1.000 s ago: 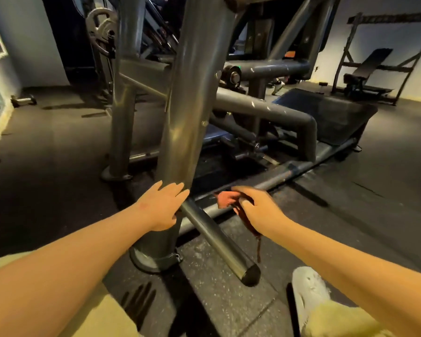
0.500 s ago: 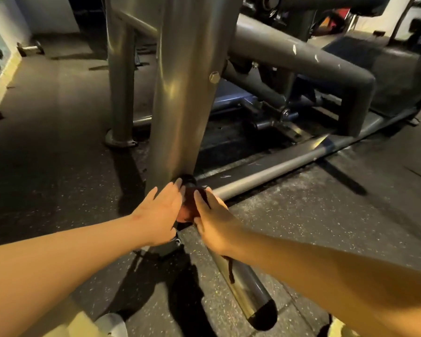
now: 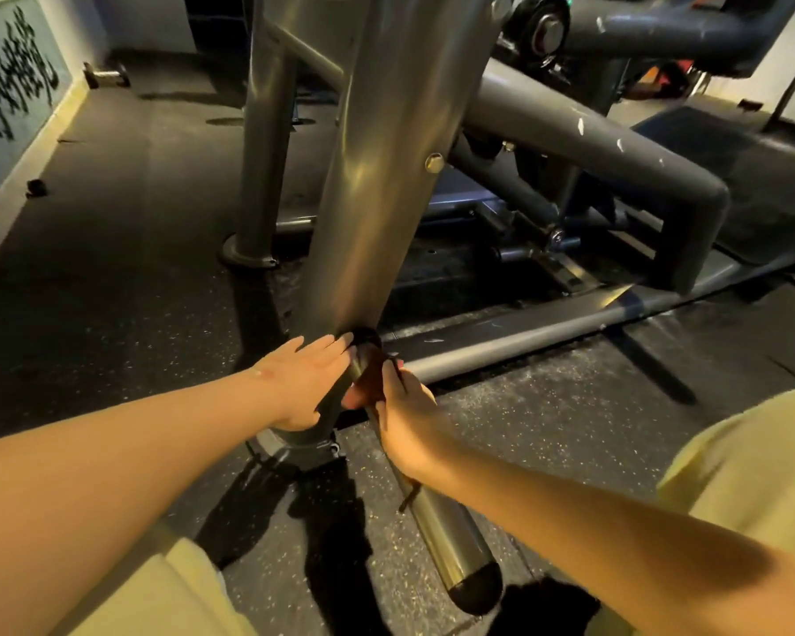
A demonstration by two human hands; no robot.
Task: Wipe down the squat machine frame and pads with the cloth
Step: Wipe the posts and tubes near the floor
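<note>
Left hand: your left hand (image 3: 304,387) lies flat with its fingers straight against the lower part of the upright post (image 3: 372,176), just above the foot plate (image 3: 294,447).
Right hand: your right hand (image 3: 400,415) grips the cloth (image 3: 370,369), with thumb and fingers curled round it.
Hands together: they are close, on either side of the joint and nearly touching.
Cloth: it is dark red and bunched, pressed onto the stub bar (image 3: 450,543) where the bar leaves the post. A thin strand hangs below your wrist.
Stub bar: it angles out from the post toward you, and its free end is capped dark.
Around you: a low rail (image 3: 524,342) runs off to the right along the speckled floor (image 3: 111,268), and a dumbbell (image 3: 106,75) lies by the far wall.
</note>
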